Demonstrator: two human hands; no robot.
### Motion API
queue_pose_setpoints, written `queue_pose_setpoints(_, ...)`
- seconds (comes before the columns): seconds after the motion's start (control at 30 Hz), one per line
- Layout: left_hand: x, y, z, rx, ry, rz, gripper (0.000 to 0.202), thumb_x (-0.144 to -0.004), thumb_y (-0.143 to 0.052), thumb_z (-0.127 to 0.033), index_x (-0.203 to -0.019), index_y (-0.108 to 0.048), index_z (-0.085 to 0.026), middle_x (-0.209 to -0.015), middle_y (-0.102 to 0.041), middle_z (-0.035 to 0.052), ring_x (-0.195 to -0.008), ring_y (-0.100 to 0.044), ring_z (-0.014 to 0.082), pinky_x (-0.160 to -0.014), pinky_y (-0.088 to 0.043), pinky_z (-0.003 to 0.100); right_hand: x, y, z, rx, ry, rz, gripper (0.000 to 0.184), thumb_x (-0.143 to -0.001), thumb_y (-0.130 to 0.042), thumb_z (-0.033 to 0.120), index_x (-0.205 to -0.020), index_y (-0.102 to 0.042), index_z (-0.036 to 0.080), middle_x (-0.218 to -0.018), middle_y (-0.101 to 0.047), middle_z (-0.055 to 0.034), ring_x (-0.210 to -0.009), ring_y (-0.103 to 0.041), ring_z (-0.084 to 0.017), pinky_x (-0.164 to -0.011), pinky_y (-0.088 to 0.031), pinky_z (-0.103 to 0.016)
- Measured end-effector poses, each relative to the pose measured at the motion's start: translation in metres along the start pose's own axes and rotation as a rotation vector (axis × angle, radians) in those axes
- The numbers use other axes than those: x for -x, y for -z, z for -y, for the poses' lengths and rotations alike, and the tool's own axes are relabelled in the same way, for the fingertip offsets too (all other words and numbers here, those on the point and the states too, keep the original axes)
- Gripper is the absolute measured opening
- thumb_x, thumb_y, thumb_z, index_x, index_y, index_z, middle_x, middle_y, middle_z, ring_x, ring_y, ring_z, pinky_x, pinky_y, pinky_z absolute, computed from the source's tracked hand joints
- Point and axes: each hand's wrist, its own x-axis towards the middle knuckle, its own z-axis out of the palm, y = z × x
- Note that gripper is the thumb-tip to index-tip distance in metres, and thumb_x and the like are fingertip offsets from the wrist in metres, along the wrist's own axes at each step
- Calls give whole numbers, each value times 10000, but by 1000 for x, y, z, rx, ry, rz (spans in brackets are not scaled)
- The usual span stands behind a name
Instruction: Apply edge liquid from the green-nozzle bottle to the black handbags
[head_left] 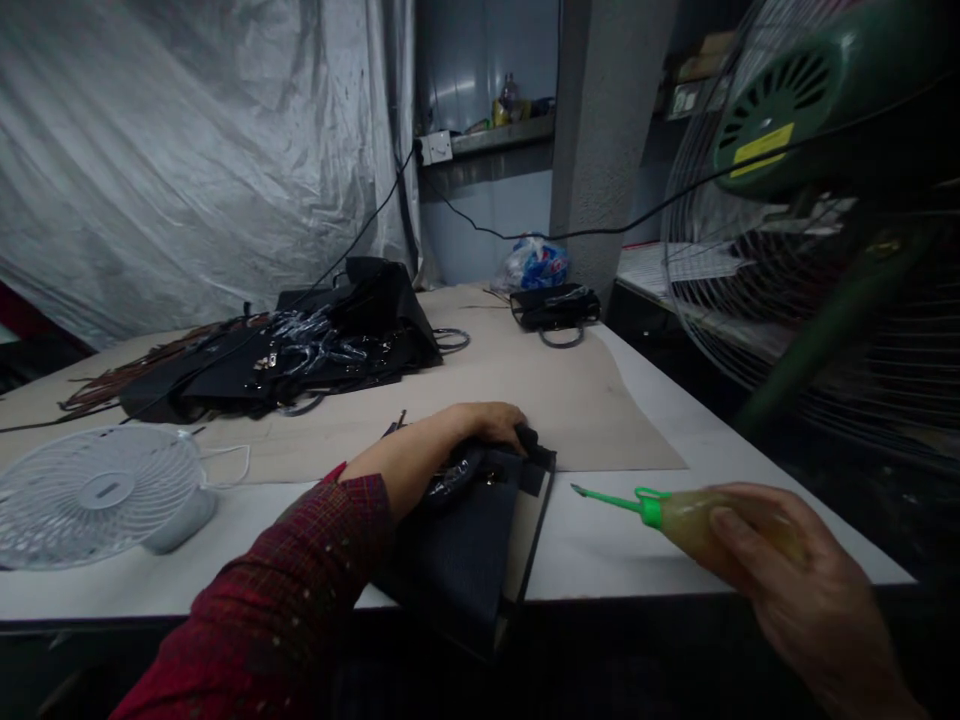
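A dark handbag (457, 550) lies at the table's front edge, its lower end jutting past it. My left hand (495, 425) reaches over its far end with the fingers curled down on dark material there; the fingertips are partly hidden. Clear plastic wrap covers a handle on the bag, and a pale inner surface shows along its right side. In my right hand (772, 550) is a squeeze bottle (694, 520) of yellowish-brown liquid, fingers wrapped round it. Its green nozzle (611, 498) points left towards the bag, apart from it.
A pile of dark bags (300, 350) lies at the back left, beside brown strips (172, 360). Another dark bag (555, 305) sits further back. A small white fan (105, 495) stands at left; a large green fan (795, 110) looms at right. A black cable (600, 232) crosses above.
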Motion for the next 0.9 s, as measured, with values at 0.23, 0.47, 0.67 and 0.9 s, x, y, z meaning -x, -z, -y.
queue_pose_setpoints(0.23, 7, -8, 3, 23, 23, -43, 256, -777, -814, -285, -1014, -810, -188, -947, -804, 3, -887, -715, 178, -839, -548, 240, -30, -32, -3, 159, 300, 98, 414, -950, -661, 694, -959, -683, 281, -887, -731, -36, -717, -709, -299, -589, -585, -410)
queue_pose_setpoints(0.47, 5, -8, 1, 25, 28, -44, 289, -763, -827, -269, -1040, -810, -192, -971, -807, 8, -886, -720, 178, -839, -550, 247, -45, -45, -2, 183, 474, 200, 319, -1030, -619, 594, -976, -646, 281, -855, -691, -32, -656, -661, -258, -563, -531, -385)
queue_pose_setpoints(0.67, 4, -9, 2, 12, 26, -34, 313, -761, -814, -285, -1062, -813, -201, -1007, -817, 11, -905, -731, 182, -832, -557, 245, -58, -44, 3, 184, 550, 267, 220, -1050, -599, 500, -998, -620, 287, -860, -679, -37, -657, -654, -263, -576, -517, -399)
queue_pose_setpoints(0.9, 3, -9, 1, -45, 29, -47, 354, -765, -836, -313, -1097, -804, -196, -1058, -819, 33, -960, -738, 196, -875, -555, 254, -63, -41, 19, 131, 631, 387, 148, -1034, -639, 428, -986, -638, 288, -829, -661, -12, -585, -611, -206, -514, -473, -337)
